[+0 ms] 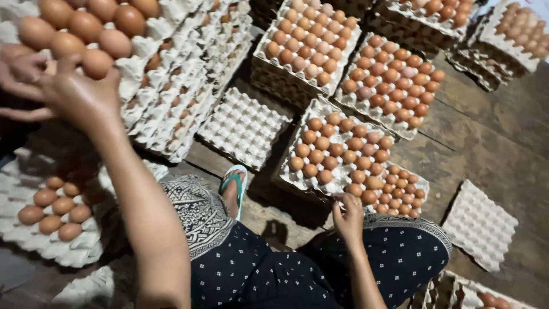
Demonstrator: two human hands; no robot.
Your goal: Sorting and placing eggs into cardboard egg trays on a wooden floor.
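Rough wooden floorboards [486, 137] run under everything, nearly covered by grey pulp egg trays, some full of brown eggs and some bare. The person sits low among them in dark dotted trousers [274, 269], one foot in a green sandal [234, 186] poking out between the knees.

The left hand [80, 94] is raised high at the left side, fingers spread and curled loosely round the near edge of a tall stack of trays [166, 97] topped with eggs. It touches the brown eggs [86, 34] on the top layer; whether it grips a single egg I cannot tell, since the view there is blurred. Another person's fingers [17, 86] reach in from the far left edge, just beside this hand.

The right hand [349, 217] is down low, in front of the right knee, fingers bent and partly closed at the near rim of a full egg tray [343, 154]. Its fingertips rest on or against the eggs at that edge; a firm hold is not clear.

An empty tray [243, 129] lies between the stack and the full tray, and a half-filled tray [51, 217] sits at lower left
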